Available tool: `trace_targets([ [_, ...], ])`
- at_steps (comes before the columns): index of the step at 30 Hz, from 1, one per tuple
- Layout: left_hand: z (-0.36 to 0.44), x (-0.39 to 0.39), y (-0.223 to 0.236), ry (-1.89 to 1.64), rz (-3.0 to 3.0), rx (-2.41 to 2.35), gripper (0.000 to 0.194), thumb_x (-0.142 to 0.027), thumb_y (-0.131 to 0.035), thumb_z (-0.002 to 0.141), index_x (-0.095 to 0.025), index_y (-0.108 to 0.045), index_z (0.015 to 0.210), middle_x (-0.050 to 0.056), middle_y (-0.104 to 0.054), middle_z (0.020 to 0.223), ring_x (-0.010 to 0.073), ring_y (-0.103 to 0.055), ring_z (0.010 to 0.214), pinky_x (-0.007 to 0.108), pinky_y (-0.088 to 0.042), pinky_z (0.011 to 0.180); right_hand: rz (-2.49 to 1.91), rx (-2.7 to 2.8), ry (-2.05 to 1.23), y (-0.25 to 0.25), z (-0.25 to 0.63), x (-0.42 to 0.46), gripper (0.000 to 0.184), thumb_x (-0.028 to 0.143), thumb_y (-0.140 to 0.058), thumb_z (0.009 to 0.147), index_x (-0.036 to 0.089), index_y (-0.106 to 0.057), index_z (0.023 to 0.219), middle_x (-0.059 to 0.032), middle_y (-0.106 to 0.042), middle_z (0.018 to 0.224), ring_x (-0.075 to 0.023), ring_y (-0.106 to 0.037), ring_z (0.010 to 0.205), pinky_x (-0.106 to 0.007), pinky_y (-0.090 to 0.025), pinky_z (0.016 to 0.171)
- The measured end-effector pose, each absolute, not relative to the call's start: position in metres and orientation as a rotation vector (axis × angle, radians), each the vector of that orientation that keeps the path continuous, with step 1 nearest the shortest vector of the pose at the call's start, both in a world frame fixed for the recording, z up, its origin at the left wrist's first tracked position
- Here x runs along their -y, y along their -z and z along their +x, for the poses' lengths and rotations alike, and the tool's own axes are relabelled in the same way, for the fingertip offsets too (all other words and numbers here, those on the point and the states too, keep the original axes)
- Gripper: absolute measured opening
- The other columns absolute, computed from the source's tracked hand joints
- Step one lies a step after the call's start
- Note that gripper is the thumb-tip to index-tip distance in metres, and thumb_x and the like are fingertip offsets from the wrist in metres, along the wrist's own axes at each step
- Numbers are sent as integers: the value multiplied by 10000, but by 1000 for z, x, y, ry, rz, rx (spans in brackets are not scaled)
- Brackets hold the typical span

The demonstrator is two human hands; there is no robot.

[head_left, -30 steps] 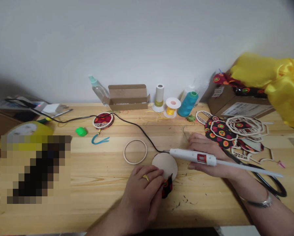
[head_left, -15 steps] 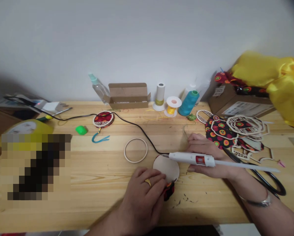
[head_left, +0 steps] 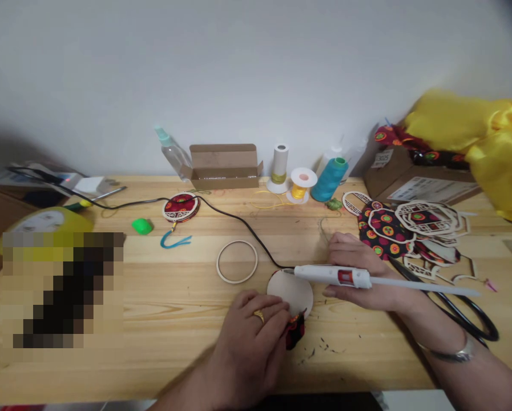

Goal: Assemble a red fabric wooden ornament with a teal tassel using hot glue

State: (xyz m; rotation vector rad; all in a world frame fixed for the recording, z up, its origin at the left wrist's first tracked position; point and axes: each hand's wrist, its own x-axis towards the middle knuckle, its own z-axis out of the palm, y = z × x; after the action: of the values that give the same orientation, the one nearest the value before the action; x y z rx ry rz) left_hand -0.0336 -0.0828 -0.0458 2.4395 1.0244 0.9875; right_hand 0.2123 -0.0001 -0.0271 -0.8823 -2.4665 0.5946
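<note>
My right hand (head_left: 358, 262) is closed around a white glue gun (head_left: 330, 275), its tip pointing left at the upper edge of a pale round disc (head_left: 290, 292). A clear glue stick (head_left: 424, 285) pokes out of the gun's back end. My left hand (head_left: 253, 331), with a gold ring, presses on the disc's lower left, fingers closed on its edge. Dark flowered fabric (head_left: 296, 331) bunches out beside those fingers; its hold under the hand is partly hidden. Just up and left lies a thin wooden ring (head_left: 237, 262), apart from both hands.
A black cord (head_left: 242, 220) runs across the table to the gun. Black scissors (head_left: 456, 308) lie beneath my right forearm. Fabric and wooden frames (head_left: 427, 220) pile at right. Thread spools (head_left: 329, 180), a cardboard box (head_left: 224, 171) and a tasselled round ornament (head_left: 181, 207) stand or lie behind.
The glue stick's exposed end has drawn in closer to the gun. The disc and my left hand have shifted slightly right in view; the gun tip is now over the disc's upper edge.
</note>
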Motion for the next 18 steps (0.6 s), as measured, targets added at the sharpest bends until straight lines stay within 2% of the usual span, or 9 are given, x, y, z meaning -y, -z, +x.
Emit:
trace_targets([
  [18,-35,84,48,-982,2409,-1005,318,-10,-536,719,-128,-571,1012,78,-716,942,230,-637,889,380,-461,751,-904,2479,-576,27,210,0,311,420,-636,776,193,-500,611,19,-431,587,-150,-407,619,-322,-338,644],
])
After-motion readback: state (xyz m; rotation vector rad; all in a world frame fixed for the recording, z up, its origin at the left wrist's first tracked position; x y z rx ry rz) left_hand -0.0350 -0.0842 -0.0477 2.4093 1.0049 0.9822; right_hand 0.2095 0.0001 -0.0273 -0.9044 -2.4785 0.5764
